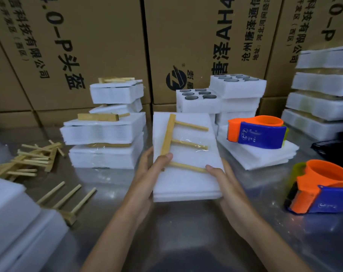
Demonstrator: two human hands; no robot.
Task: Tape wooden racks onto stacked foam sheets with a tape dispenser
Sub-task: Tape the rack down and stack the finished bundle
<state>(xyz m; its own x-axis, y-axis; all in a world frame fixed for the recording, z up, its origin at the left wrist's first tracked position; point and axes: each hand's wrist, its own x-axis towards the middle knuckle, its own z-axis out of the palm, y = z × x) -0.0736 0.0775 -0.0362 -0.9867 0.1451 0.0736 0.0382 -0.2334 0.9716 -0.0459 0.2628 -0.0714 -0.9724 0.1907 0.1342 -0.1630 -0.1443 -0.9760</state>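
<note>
Both hands are holding a foam stack (188,179) up over the table (186,228), tilted toward the camera. The left hand (147,173) is gripping its left edge, thumb curled over the top and pressing on the rack (171,138) near the spine's lower end. The right hand (223,179) is gripping the right edge, thumb lying on the foam at the tip of the lowest prong.

The rack is lying flat on top of the stack, spine to the left, three prongs pointing right. A band of clear tape (194,145) is crossing the middle prong.

One dispenser (257,132) is resting on a low pile of foam sheets (264,158) just right of the stack; a second dispenser (319,189) is sitting on the table nearer the right edge.

To the left, finished bundles (105,138) are sitting piled with racks on top. Loose racks (27,161) are lying in a heap at far left, and one more rack (68,201) is lying nearer the camera. Behind the stack, foam blocks with round holes (217,95) are standing before cardboard boxes (100,46).
</note>
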